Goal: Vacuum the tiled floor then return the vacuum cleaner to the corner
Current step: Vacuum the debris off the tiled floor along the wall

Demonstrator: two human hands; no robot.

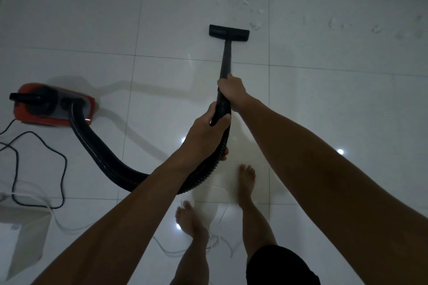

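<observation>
- head view is looking down at both my arms reaching out over the white tiled floor [324, 58].
- my right hand [231, 90] is gripping the black wand [226, 58] at its lower end, fingers curled round it where the ribbed hose [104, 157] begins.
- my left hand [206, 132] is gripping the hose just behind the right hand, thumb and fingers wrapping round it.
- the wand is running straight ahead to the flat black floor head [228, 34], which is sitting on the tiles.
- pale scraps [256, 25] are lying just beside the floor head's right end, with more trailing off to the right.
- the hose is curving back under my left arm to the red vacuum cleaner [53, 105], which is standing on the floor well off to my left.
- a black power cord [58, 157] is looping on the tiles near the vacuum cleaner.
- my bare feet [246, 180] are standing on the tiles below my hands, with thin white cords [69, 227] lying around them.
</observation>
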